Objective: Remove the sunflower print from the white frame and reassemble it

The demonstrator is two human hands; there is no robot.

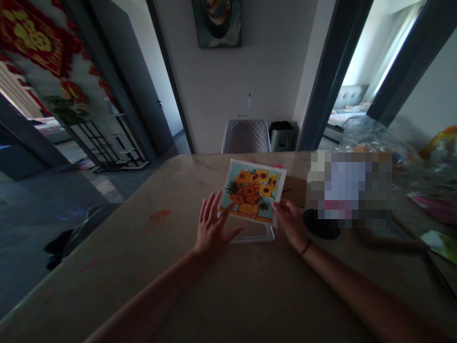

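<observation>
A square sunflower picture (253, 190) in a white border leans tilted over a white frame (266, 235) on the brown table (143, 257). My left hand (211, 227) lies with fingers stretched out, its fingertips touching the picture's lower left edge. My right hand (291, 220) grips the picture's lower right corner with thumb and fingers curled round it. A thin band sits on my right wrist.
A black round object (321, 227) lies right of my right hand, beside a blurred patch. Clear plastic bags (378, 136) and colourful papers (437, 240) crowd the table's right side. A grey padded chair (245, 136) stands at the far edge, a dark chair (82, 228) at the left.
</observation>
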